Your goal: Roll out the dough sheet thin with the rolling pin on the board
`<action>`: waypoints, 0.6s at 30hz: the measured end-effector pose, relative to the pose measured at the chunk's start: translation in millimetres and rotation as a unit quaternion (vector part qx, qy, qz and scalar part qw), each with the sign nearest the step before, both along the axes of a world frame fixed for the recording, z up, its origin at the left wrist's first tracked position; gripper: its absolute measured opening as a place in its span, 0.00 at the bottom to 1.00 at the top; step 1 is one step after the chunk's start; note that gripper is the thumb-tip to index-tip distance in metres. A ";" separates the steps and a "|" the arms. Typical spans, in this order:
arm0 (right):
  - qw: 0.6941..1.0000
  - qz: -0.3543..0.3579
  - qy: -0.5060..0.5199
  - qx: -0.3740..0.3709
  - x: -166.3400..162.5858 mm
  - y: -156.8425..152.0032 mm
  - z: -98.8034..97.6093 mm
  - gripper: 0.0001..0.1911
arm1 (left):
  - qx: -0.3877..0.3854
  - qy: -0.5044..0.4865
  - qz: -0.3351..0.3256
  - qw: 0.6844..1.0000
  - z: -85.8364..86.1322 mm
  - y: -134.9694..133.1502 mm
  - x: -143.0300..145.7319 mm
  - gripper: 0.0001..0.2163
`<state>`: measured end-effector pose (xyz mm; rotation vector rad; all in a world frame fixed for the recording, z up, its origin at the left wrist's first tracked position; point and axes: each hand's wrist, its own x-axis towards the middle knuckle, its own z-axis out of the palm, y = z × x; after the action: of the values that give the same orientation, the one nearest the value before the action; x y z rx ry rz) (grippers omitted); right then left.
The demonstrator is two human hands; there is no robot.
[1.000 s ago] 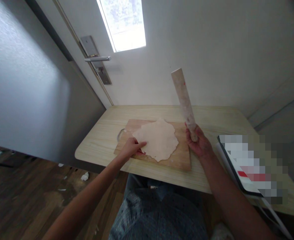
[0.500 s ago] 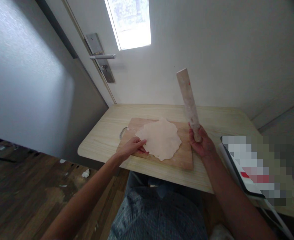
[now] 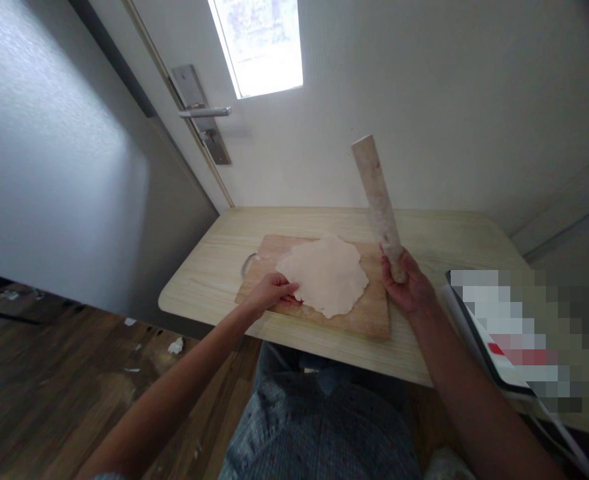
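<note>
Upright, one rolling pin (image 3: 378, 202) is gripped by the closed right hand (image 3: 408, 287), while one dough sheet (image 3: 328, 275) on one board (image 3: 369, 313) is touched by the flat, open left hand (image 3: 273, 293).

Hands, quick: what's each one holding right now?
Left hand: on the near-left edge of the dough; whether it grips cannot be told.
Right hand: closed on the lower end of the rolling pin, which points upward.

Wht door (image 3: 414, 73), wood floor (image 3: 49, 380) — daylit.
</note>
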<state>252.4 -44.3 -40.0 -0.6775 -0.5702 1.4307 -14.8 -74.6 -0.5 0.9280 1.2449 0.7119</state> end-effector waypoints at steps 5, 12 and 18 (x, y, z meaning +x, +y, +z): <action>1.000 0.000 -0.002 0.003 -0.2 0.0 -0.5 0.12 | 0.017 0.017 0.045 0.999 -4.8 0.4 5.1 0.11; 1.000 0.005 0.000 0.001 -0.9 -0.3 0.5 0.14 | 0.067 0.077 0.068 0.992 -1.9 -4.2 15.2 0.13; 1.000 0.002 -0.025 0.018 -1.4 -1.0 4.0 0.14 | 0.028 0.056 0.012 0.998 6.0 -8.5 2.2 0.10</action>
<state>251.0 -45.4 -36.0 -0.6847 -0.6350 1.4071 -12.6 -83.1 5.4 1.0123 1.3431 0.7254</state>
